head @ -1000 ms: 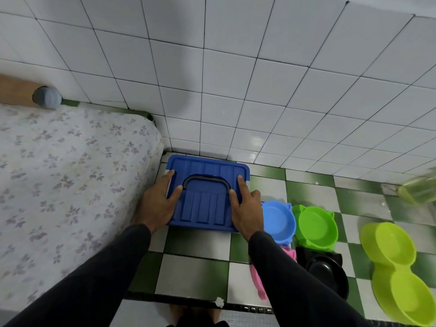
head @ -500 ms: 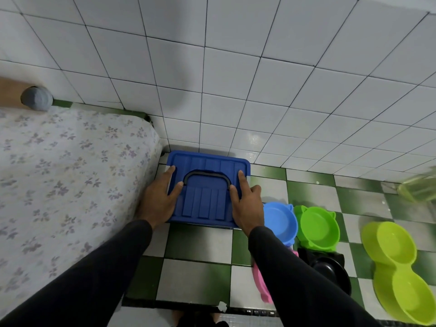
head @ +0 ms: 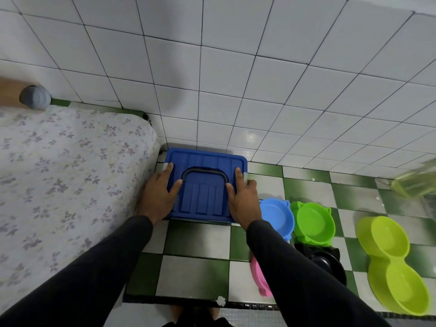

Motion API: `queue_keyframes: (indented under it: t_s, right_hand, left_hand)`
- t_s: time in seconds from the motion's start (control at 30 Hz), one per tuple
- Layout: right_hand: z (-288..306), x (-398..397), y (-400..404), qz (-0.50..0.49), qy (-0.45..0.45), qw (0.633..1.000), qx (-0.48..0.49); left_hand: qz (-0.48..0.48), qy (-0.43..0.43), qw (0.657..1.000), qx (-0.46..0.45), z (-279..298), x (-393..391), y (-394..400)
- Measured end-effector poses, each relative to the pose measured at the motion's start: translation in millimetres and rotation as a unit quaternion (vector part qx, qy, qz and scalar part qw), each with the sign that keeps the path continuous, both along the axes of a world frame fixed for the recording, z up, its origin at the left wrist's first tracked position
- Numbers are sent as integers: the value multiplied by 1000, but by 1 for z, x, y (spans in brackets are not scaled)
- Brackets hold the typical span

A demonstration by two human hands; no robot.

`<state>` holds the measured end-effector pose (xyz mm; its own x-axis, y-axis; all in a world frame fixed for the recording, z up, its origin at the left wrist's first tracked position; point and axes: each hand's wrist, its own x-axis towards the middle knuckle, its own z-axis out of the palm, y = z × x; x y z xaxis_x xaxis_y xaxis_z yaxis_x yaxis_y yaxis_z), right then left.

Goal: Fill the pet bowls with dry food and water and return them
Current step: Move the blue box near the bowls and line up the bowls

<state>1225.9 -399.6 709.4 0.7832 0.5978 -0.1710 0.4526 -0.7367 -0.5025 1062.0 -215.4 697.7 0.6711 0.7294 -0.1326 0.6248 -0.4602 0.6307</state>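
Head view: a blue plastic storage box sits on the green-and-white checked floor at the centre of the frame, pushed up against the white tiled wall. Its lid is ribbed, with rounded corners, and a dark grey handle lies folded flat in an arch-shaped recess in the middle.

The left hand grips the box's left edge, thumb laid on the lid beside the handle, the index finger straight along the edge and the other fingers hidden over the side. The right hand holds the right edge in the same way: thumb on the lid, one finger pointing straight up the lid, the rest curled down over the side. Both arms wear black sleeves.

Just right of the box, partly under the right wrist, lies a light blue pet bowl with small ear-shaped tabs on its rim. Touching it on the right is a bright green bowl of the same shape. Below these, a black bowl and a pink bowl are largely covered by the right forearm. At the lower right lies a lime-green double bowl, two round wells joined in one piece. All the bowls look empty.

A mattress with a floral cover fills the left of the frame. At the right edge stands a blurred, translucent yellowish container
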Motion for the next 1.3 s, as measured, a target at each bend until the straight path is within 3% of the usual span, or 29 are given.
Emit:
queue_keyframes:
  t_s: [0.17, 0.3, 0.63, 0.87, 1.3]
  right_hand:
    - [6, -7, -9, 64, -96, 990, -76]
    - [12, -12, -23, 112, -109, 982, -110]
    - [25, -33, -70, 166, -80, 975, -124]
    - [47, -69, -116, 145, -108, 978, -102]
    - [79, -174, -217, 91, -146, 982, -76]
  left_hand:
    - [-21, 25, 997, 70, 6, -2, -16]
    - [-76, 84, 981, 155, 4, -10, -28]
    - [-116, 172, 966, 154, 28, -49, -74]
    - [-116, 151, 971, 144, 54, -86, -116]
    - [-162, 91, 957, 223, 87, -188, -208]
